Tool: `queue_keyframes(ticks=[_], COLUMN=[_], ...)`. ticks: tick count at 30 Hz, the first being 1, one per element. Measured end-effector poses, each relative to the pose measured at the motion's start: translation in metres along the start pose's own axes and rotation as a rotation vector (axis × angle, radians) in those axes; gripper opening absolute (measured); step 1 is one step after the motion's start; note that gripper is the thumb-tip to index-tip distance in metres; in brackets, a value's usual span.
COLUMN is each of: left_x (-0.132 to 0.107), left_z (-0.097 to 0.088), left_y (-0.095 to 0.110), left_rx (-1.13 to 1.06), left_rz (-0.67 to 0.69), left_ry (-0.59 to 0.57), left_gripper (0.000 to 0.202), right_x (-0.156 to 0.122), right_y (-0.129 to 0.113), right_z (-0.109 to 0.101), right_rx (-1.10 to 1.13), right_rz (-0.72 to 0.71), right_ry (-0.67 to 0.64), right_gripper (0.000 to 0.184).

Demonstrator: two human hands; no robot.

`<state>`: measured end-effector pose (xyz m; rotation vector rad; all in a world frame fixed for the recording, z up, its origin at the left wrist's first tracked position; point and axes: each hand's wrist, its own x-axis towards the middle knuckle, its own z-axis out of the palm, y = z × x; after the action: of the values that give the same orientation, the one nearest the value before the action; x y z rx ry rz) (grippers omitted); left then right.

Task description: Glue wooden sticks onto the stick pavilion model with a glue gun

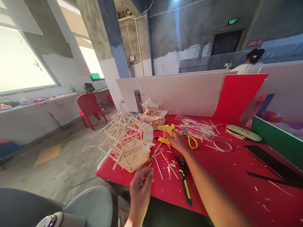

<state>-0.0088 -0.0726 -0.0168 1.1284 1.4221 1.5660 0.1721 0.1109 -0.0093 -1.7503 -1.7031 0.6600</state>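
The left hand (140, 183) is nearest, just off the front edge of the red table (220, 176). Its thumb and finger come close together. A tiny pale bit shows at their tips, but I can't tell if they are pinching it. To the right lie the cutters (185, 186), with no hand on them.

Past the left hand, the stick house (132, 151) sits at the table's left end, and some sticks poke out past the edge. It looks light and stiff, but easy to break. The thin sticks on top could snap, and the glued spots could pop apart. The thick floor edge low down looks like the best place to hold, with a soft touch. Loose sticks (159, 168) lie beside it.

Farther on is the knife (163, 140). Just past it, the right hand (178, 142) has its fingers wrapped around the glue gun (167, 128). The gun looks hard and a bit heavier; its handle is the place to grab, and its tip may be hot. The scissors (189, 138) lie just right of that hand. Behind the house stands a stick tower (152, 110), and behind that a white board (180, 93).
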Motion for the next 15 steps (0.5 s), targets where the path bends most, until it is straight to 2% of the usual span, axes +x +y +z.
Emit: queue_keyframes(ticks=[2,5,11,15], left_x=[0.0,0.0,0.001,-0.004], left_z=[-0.004,-0.007,-0.001,0.002], left_y=[0.001,-0.001,-0.008,-0.014], left_rx=[-0.004,-0.015,-0.038,-0.032], left_rz=[-0.034,-0.074,-0.046,-0.028], left_ry=[0.029,0.046,0.03,-0.014], left_gripper=[0.024,0.023,0.023,0.025], right_x=[0.002,-0.013,-0.075,-0.111], right_y=[-0.003,0.003,0.021,0.022], right_z=[0.006,0.009,0.015,0.016], right_rx=[0.093,0.204,0.407,0.484], right_rz=[-0.022,-0.049,-0.086,-0.082], right_ry=[-0.033,-0.088,-0.148,-0.184], right_gripper=[0.036,0.034,0.023,0.019])
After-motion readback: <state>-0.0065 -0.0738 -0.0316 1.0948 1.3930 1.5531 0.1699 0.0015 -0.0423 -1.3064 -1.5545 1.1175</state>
